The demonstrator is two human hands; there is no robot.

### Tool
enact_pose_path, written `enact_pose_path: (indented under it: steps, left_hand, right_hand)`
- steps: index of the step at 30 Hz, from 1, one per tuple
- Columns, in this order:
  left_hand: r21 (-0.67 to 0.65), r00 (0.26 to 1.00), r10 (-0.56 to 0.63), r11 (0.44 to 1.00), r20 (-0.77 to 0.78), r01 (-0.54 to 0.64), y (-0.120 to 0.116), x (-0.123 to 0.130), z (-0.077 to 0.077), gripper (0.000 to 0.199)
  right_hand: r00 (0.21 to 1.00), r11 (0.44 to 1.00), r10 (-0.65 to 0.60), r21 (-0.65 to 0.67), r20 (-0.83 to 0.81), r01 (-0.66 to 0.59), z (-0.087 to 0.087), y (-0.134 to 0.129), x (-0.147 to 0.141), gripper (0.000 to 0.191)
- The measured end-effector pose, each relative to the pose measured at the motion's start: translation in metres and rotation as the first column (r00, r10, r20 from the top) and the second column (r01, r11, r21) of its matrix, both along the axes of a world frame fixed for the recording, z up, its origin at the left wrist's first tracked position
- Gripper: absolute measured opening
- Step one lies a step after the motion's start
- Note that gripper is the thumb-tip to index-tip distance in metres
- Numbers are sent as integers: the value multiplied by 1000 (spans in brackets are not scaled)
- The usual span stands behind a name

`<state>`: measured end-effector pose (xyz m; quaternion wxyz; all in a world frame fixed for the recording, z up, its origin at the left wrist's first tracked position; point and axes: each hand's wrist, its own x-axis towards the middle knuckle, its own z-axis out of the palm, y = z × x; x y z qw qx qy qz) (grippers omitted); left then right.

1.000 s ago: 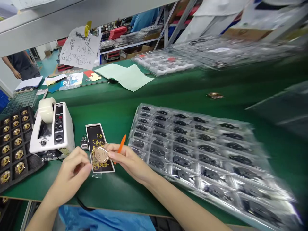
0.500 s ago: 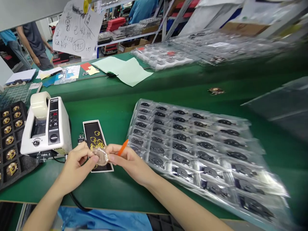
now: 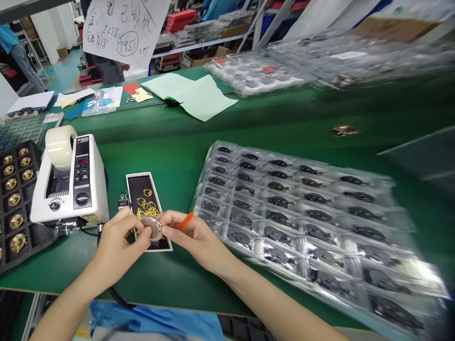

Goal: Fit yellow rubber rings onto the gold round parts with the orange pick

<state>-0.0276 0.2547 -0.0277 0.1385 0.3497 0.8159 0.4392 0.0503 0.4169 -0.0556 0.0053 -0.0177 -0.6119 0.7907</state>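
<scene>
Between both hands is a round, shiny watch case (image 3: 153, 228), held above a small box. My left hand (image 3: 122, 241) is closed, thumb and forefinger pinching the case's left edge. My right hand (image 3: 190, 237) grips its right edge with thumb and fingertips. An orange pointed stick (image 3: 186, 221) also sits among my right fingers; the rest of it is hidden. Under the case lies the white-rimmed box (image 3: 157, 180), black inside, with several thin yellow rings (image 3: 147, 204). A small tally counter (image 3: 123, 201) stands left of the box.
A tape dispenser (image 3: 84, 177) stands left, beside a black foam tray (image 3: 22, 189) of gold watch parts. A large clear tray (image 3: 261, 199) of dark parts fills the right side. Beyond it lies another shiny piece (image 3: 344, 130). Green paper (image 3: 204, 99) lies on the ledge; a person stands behind.
The view has shifted slightly, so the table things appear a little further right. Both hands keep hold of the watch case, which looks slightly turned. The person behind has moved right, behind the hanging paper.
</scene>
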Motion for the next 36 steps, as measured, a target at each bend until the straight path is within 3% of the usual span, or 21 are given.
enact_pose_path:
  steps: [4,6,8,10,15,19,23,25,27,29,30,31,32,33,34,35,36]
  left_hand:
    - [-21,986,115,993,-119,-118,0,-5,-3,25]
    - [91,976,162,984,-145,-150,-1,-9,-4,17]
    - [249,971,157,962,-183,-109,-1,-10,-5,7]
    - [343,964,85,939,-250,6,-1,-10,-5,7]
    - [273,962,-166,936,-219,223,2,-9,-9,19]
    - [303,922,-326,875,-209,378,5,-8,-15,44]
    - [236,873,-382,858,-302,457,0,2,-13,36]
    - [155,856,-348,889,-382,431,-12,9,-6,37]
    - [89,827,-261,933,-498,348,-34,12,2,39]
    - [166,776,-19,973,-631,159,-65,3,11,36]
    - [288,726,197,958,-659,2,-83,-8,16,32]
    - [411,639,418,896,-646,-169,-100,-24,20,25]
    - [494,538,599,798,-592,-344,-118,-45,24,18]
    - [480,460,698,713,-548,-511,-133,-69,27,18]
    - [388,414,735,651,-537,-652,-145,-96,29,22]
    - [213,428,714,619,-554,-756,-155,-123,30,26]
    - [122,464,694,617,-550,-777,-161,-148,29,24]
  right_hand:
    - [999,997,-51,51,5,51,-1,2,-1,40]
    - [999,998,-54,41,3,54,-1,3,-2,41]
    - [999,998,-52,19,4,52,0,3,-2,41]
    - [999,999,-34,-2,10,34,1,1,-2,42]
    - [998,991,43,-125,56,-35,-1,-3,2,44]
    - [985,959,132,-268,110,-98,-6,-11,7,44]
    - [967,900,234,-399,98,-177,-5,-21,15,42]
    - [972,910,214,-380,96,-163,2,-18,17,42]
    - [982,953,169,-266,87,-141,10,-5,14,44]
    - [992,993,115,-44,58,-112,17,18,0,47]
    - [997,991,75,112,35,-78,19,31,-11,48]
    - [997,953,71,293,21,-74,20,45,-24,46]
    - [997,879,71,472,9,-67,21,59,-39,42]
    - [997,754,79,653,26,-77,21,71,-55,38]
    - [996,561,49,823,78,-92,20,82,-71,33]
    - [991,331,-34,937,128,-110,20,90,-86,29]
    - [986,246,-111,965,122,-92,19,97,-100,25]
